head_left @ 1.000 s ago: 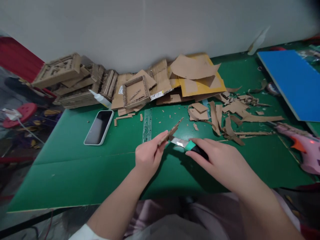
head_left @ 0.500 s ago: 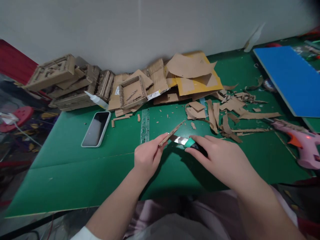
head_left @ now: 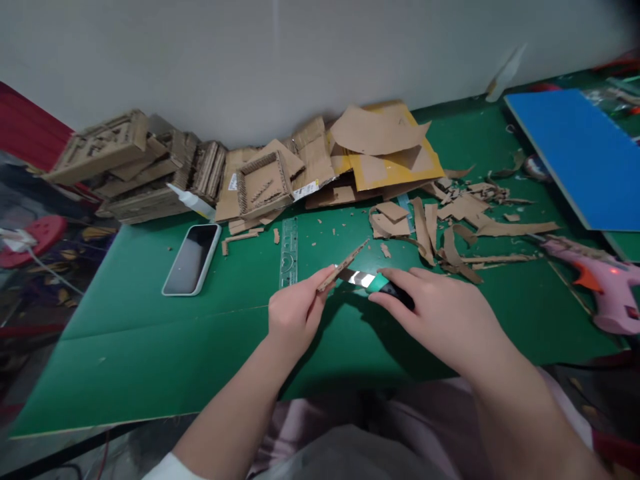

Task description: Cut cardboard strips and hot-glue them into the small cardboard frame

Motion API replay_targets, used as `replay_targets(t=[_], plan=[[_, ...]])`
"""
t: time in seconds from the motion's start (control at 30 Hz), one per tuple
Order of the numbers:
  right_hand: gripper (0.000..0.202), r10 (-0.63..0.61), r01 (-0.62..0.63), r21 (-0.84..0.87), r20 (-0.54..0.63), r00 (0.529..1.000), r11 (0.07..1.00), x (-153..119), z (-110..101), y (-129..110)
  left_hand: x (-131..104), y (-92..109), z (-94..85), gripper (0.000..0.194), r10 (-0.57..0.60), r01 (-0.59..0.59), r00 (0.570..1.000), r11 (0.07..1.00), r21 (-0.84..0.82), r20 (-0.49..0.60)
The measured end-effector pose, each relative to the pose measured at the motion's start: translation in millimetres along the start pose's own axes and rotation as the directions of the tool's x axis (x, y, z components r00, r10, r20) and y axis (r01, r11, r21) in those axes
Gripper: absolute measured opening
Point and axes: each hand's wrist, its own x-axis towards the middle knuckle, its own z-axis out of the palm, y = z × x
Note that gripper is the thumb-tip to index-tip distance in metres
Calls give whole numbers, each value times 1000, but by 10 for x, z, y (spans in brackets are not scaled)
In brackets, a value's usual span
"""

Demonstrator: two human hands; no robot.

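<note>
My left hand point(head_left: 296, 310) pinches a narrow strip of cardboard point(head_left: 344, 265), which slants up to the right above the green table point(head_left: 200, 353). In my right hand point(head_left: 437, 303) is a utility knife point(head_left: 377, 283) with a green and black handle. Its bare blade points left, and the tip meets or lies just behind the strip; which of the two I cannot tell. A clear ruler point(head_left: 289, 252) lies flat just beyond my left hand.
A phone point(head_left: 193, 260) lies at the left. Stacked cardboard frames point(head_left: 135, 173), a glue bottle point(head_left: 193, 201) and a cardboard tray point(head_left: 265, 183) stand along the wall. Cardboard scraps point(head_left: 465, 207), a pink glue gun point(head_left: 607, 287) and a blue board point(head_left: 575, 157) are at the right.
The camera view has shifted very slightly. Both hands, the strip and the knife hold nearly the same position.
</note>
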Motion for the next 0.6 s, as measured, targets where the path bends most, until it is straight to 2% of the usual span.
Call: replay_targets(t=[0.3, 0.6], plan=[[41, 13, -14, 37, 22, 1000, 999, 29, -19, 70, 15, 23, -1, 23, -27, 27, 1000, 1000, 9, 2], [45, -15, 10, 92, 54, 998, 996, 12, -39, 206, 70, 59, -25, 20, -43, 42, 999, 992, -123, -10]])
